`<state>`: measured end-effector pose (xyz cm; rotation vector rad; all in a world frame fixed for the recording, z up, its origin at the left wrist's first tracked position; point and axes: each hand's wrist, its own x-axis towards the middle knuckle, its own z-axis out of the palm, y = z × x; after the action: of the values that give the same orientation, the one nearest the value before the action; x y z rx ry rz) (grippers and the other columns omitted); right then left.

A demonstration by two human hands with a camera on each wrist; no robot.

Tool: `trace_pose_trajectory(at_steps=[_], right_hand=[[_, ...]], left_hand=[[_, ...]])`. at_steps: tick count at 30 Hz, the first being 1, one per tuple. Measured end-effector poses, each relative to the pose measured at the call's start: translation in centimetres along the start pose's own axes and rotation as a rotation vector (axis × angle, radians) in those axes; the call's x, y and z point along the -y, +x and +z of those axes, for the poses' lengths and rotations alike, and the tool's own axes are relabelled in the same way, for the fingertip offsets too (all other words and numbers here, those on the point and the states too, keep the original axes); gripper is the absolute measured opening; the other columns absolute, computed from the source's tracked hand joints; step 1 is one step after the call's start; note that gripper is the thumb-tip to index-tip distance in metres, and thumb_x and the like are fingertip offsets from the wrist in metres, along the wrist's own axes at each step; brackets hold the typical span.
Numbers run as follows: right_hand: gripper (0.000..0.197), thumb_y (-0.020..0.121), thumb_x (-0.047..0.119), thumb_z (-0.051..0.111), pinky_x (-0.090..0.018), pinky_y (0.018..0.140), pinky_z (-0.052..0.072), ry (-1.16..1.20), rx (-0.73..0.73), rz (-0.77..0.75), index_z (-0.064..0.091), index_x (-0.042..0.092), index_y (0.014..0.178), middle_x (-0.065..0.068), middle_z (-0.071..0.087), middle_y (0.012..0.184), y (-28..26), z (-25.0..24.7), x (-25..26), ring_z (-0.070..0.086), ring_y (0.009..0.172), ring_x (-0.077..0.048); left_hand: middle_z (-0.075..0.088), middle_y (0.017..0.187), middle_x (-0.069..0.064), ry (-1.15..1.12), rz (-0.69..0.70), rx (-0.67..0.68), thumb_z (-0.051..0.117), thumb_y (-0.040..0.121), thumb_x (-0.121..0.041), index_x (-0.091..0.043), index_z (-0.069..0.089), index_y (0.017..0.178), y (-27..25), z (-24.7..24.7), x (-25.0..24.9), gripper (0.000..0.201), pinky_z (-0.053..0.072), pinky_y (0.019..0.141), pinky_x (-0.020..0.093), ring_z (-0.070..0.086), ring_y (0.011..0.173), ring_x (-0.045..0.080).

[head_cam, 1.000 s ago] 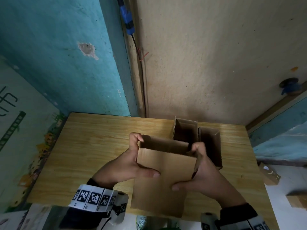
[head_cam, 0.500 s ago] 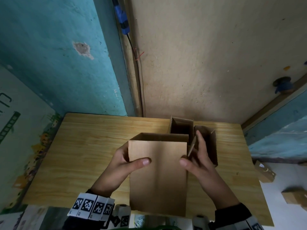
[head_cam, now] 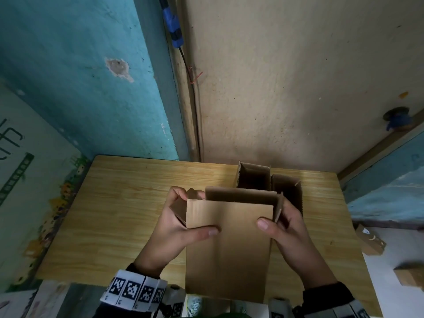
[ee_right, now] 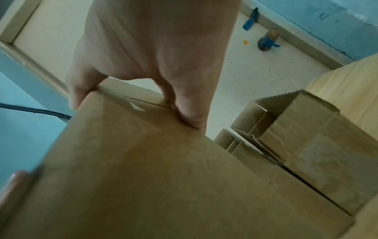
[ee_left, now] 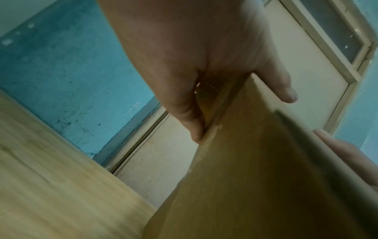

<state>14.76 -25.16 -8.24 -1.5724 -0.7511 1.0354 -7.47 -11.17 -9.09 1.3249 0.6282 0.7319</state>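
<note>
cardboard box (head_cam: 229, 249) stands upright right in front of you, open end up, its lower end reaching the near edge of the table (head_cam: 126, 203). you hold it between both hands.

– yes, and your left hand (head_cam: 174, 228) is on the box's left side: thumb laid flat across the front panel, fingers (head_cam: 181, 193) curled over the top of the side flap (head_cam: 180, 208), which is bent outward.

your right hand (head_cam: 291, 228) does much the same on the right edge. the thumb lies on the front panel and the other fingers sit behind the right flap, so you pinch that edge.

– both your forearms come up from below, palms facing each other with the box between them. the right wrist view shows your fingertips pressed on the side wall near its top.

just behind it, a taller open box (head_cam: 253, 180) and a second open box (head_cam: 288, 191) stand side by side on the table, near your right hand.

– whether your right knuckles touch them, i cannot tell.
</note>
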Motion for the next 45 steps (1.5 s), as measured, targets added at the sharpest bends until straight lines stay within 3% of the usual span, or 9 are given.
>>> trace_pose_trajectory(at_steps=[3,6,9,14,19,24,34,41,45], right_hand=[[0.085,0.064,0.062,0.084,-0.055,0.111,0.049,-0.004,-0.017,-0.029,0.059,0.032,0.139,0.002,0.066,0.138,0.3,0.2,-0.3,0.059,0.133,-0.020],[0.072,0.063,0.055,0.080,-0.047,0.100,0.057,-0.037,-0.039,-0.062,0.064,0.027,0.128,0.001,0.072,0.121,0.6,0.5,-0.3,0.067,0.119,-0.016],[0.062,0.064,0.059,0.077,-0.028,0.082,0.055,-0.102,-0.113,-0.128,0.065,0.020,0.111,-0.002,0.072,0.100,1.1,0.8,-0.6,0.068,0.097,-0.010],[0.074,0.054,0.061,0.091,-0.011,0.071,0.052,-0.143,-0.185,-0.124,0.065,0.019,0.109,0.005,0.072,0.096,1.8,0.7,-0.4,0.068,0.090,-0.003],[0.047,0.069,0.039,0.078,-0.017,0.072,0.056,-0.061,0.004,-0.027,0.071,0.021,0.113,0.012,0.076,0.104,1.6,-1.2,0.8,0.071,0.097,-0.004],[0.039,0.076,0.024,0.081,-0.042,0.091,0.057,0.012,0.009,0.056,0.076,0.018,0.114,0.000,0.079,0.110,2.2,-2.0,1.0,0.075,0.103,-0.016],[0.051,0.064,0.028,0.085,-0.049,0.095,0.058,0.108,-0.112,0.087,0.077,0.014,0.112,-0.005,0.080,0.106,3.1,-0.9,0.7,0.076,0.102,-0.024],[0.070,0.064,0.042,0.095,-0.052,0.097,0.059,0.095,0.037,0.230,0.071,0.016,0.124,-0.008,0.077,0.115,3.4,-2.2,0.4,0.075,0.109,-0.027],[0.086,0.060,0.055,0.090,-0.052,0.097,0.059,0.129,-0.072,0.288,0.062,0.020,0.133,-0.007,0.073,0.122,3.4,-2.0,0.1,0.073,0.112,-0.029]], left_hand=[[0.066,0.120,0.006,-0.038,-0.087,-0.022,0.091,0.059,-0.011,-0.009,0.037,0.116,0.1,-0.1,0.1,0.079,0.057,0.086,0.032,0.064,0.113,0.021],[0.070,0.114,-0.016,-0.018,-0.247,0.032,0.087,0.064,-0.024,-0.024,0.035,0.139,0.3,0.0,-0.7,0.091,0.060,0.086,0.033,0.069,0.111,0.013],[0.072,0.125,0.003,0.021,-0.344,0.175,0.085,0.078,-0.021,-0.017,0.055,0.138,0.7,0.7,-1.2,0.067,0.058,0.095,0.036,0.067,0.120,0.024],[0.073,0.122,0.009,0.059,-0.304,0.081,0.083,0.077,-0.002,-0.015,0.063,0.130,0.9,1.1,-1.1,0.058,0.059,0.096,0.040,0.069,0.117,0.026],[0.073,0.121,0.012,0.037,-0.294,0.072,0.081,0.079,-0.001,-0.014,0.064,0.128,1.1,0.3,-1.4,0.054,0.059,0.096,0.041,0.070,0.115,0.027],[0.075,0.114,0.005,0.131,-0.278,0.046,0.080,0.081,-0.015,-0.020,0.065,0.123,1.2,0.3,-1.5,0.045,0.059,0.096,0.040,0.071,0.110,0.020],[0.076,0.109,-0.002,0.154,-0.293,0.077,0.079,0.080,-0.016,-0.020,0.063,0.120,2.4,-0.2,-2.0,0.043,0.058,0.087,0.024,0.072,0.106,0.012],[0.075,0.117,0.009,0.052,-0.330,0.119,0.077,0.080,-0.007,-0.012,0.063,0.126,2.4,-0.4,-1.4,0.049,0.058,0.093,0.031,0.071,0.113,0.021],[0.076,0.114,0.008,0.067,-0.353,0.106,0.079,0.081,-0.009,-0.014,0.066,0.123,3.0,-0.2,-1.1,0.045,0.059,0.093,0.034,0.072,0.110,0.021]])
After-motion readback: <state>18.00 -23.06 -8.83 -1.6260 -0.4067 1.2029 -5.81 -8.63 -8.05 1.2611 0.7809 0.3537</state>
